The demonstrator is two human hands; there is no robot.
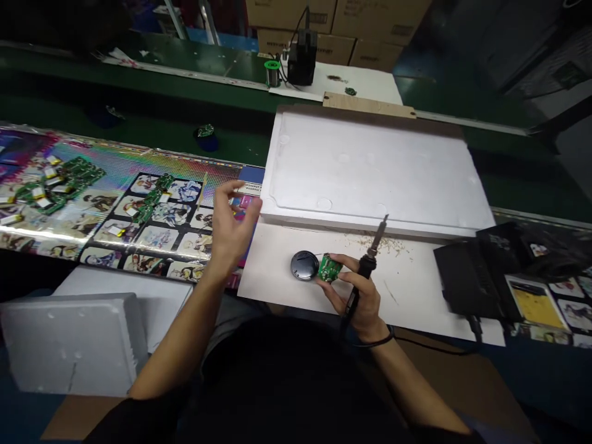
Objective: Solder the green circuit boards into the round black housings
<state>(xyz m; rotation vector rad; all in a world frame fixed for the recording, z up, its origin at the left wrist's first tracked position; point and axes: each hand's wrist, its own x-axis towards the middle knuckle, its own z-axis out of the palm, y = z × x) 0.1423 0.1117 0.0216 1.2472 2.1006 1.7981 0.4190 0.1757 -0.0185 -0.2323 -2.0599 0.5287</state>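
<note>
My right hand (363, 302) grips a soldering iron (365, 265), its tip pointing up and away from me. Between thumb and fingertips of that same hand is a small green circuit board (330, 269). Just left of the board, a round dark disc-shaped part (304, 265) lies on the white sheet (277, 246); a thin wire seems to run between the two. My left hand (234, 222) is at the left corner of a white foam slab (370, 166), thumb and fingers apart with nothing held. Whether its thumb touches the foam, I cannot tell.
Left, circuit boards with battery-like pouches (60, 179) lie on a picture-printed mat (157, 240). A black soldering station (467, 277) with a yellow sponge (536, 302) stands right. Behind are a solder spool (272, 73) and a wooden strip (370, 105). A foam block (69, 339) sits lower left.
</note>
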